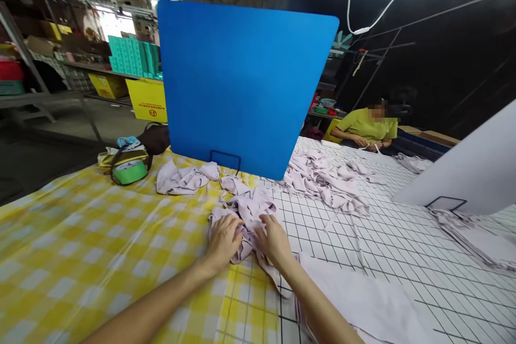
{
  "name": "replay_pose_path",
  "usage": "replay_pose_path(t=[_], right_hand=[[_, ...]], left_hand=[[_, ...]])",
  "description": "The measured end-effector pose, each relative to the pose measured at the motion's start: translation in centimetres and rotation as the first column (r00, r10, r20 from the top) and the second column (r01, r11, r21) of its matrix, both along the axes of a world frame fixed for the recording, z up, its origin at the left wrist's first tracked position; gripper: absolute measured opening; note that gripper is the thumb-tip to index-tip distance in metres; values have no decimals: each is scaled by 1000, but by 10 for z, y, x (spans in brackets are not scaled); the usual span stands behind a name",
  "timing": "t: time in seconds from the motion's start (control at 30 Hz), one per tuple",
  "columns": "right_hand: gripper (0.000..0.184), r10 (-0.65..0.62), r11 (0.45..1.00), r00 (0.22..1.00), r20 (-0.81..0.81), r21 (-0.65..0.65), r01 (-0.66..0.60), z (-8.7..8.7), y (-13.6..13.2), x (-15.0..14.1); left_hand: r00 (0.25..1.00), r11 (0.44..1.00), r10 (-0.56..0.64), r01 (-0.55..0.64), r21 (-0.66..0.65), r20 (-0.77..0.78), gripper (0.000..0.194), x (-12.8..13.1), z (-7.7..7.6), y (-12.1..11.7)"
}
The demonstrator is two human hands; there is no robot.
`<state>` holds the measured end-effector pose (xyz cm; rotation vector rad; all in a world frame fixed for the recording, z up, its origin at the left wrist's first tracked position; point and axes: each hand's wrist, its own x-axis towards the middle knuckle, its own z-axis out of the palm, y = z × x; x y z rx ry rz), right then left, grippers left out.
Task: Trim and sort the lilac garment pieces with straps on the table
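A crumpled heap of pale lilac fabric pieces (253, 205) lies in front of me, where the yellow checked cloth meets the white gridded tabletop. My left hand (224, 239) is at the heap's left side, fingers curled over the fabric and thumb apart from them. From the right, my right hand (274, 241) grips the same heap with bent fingers. The fabric partly hides the fingertips of both hands. A narrow strip (278, 279) trails from the heap below my right hand. Flat stacked lilac fabric (358, 293) lies under and beside my right forearm.
A blue board (245, 86) stands upright behind the heap on a wire stand. More lilac fabric (322, 177) spreads to its right. A white board (467, 166) rises at the right. Near the left edge sits a green roll (129, 173). Farther back, a person (367, 128) handles strips.
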<state>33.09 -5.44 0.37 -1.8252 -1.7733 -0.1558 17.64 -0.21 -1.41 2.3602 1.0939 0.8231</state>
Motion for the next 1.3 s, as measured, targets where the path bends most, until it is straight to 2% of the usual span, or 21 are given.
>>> replay_pose_path(t=[0.07,0.13,0.2,0.23,0.27,0.3,0.37,0.4,0.5,0.57,0.63,0.7,0.77,0.83,0.93,1.07,1.13,1.2,1.23,1.27,1.3], right_hand=[[10,-8,1000,999,54,19,7,2,19,-7],[19,6,1000,994,108,27,-9,10,25,-13],[21,31,999,987,160,32,-36,22,21,-24],[20,44,998,981,190,37,-52,28,15,-33],[18,59,997,973,221,41,-70,33,8,-43],[18,78,995,965,252,42,-92,37,0,-54],[20,139,988,941,308,28,-155,40,-17,-77],[22,184,980,929,322,8,-197,39,-25,-86],[19,278,960,932,231,-45,-275,35,-45,-101],[15,232,973,969,87,-1,-233,35,-53,-101],[18,159,982,987,-7,103,-157,39,-59,-100],[23,168,968,986,-6,190,-163,44,-64,-102],[24,217,955,976,23,204,-217,46,-68,-110],[20,223,956,975,11,192,-221,44,-71,-120],[13,148,969,988,-54,208,-134,36,-73,-131],[11,101,983,959,-263,174,-56,37,-74,-135],[15,99,994,862,-498,93,-61,47,-77,-134],[18,80,995,647,-758,16,-103,61,-81,-132],[20,59,992,510,-858,-6,-123,69,-84,-131],[21,34,991,376,-926,-18,-133,77,-87,-130],[22,8,990,265,-964,-29,-134,84,-90,-129]], left_hand=[[997,995,-75,77,-64,36,22,-6,2,-3],[984,978,-124,144,-153,131,20,-13,6,-7],[951,922,-114,209,-327,288,16,-21,12,-9],[918,851,-71,260,-456,390,18,-25,15,-10],[870,737,-1,334,-588,493,25,-28,19,-10],[809,585,95,426,-691,580,33,-30,22,-11],[686,286,290,603,-745,667,37,-35,28,-14],[639,187,358,665,-723,681,34,-38,31,-15],[544,25,470,779,-627,695,31,-50,41,-16],[474,-42,525,844,-535,707,35,-59,49,-17],[401,-61,559,893,-446,726,39,-68,59,-19],[368,-64,559,913,-404,743,41,-73,69,-23],[371,-61,534,913,-403,760,40,-76,77,-29],[389,-26,475,903,-430,789,39,-77,84,-37],[441,38,359,874,-485,823,38,-78,90,-48],[468,59,306,860,-507,829,35,-81,90,-55],[488,63,317,845,-532,813,35,-84,91,-56],[523,105,263,820,-563,811,36,-90,93,-55],[548,155,178,804,-574,817,35,-93,94,-54],[583,235,68,780,-580,810,33,-96,96,-54],[627,353,-37,737,-577,778,29,-99,98,-54]])
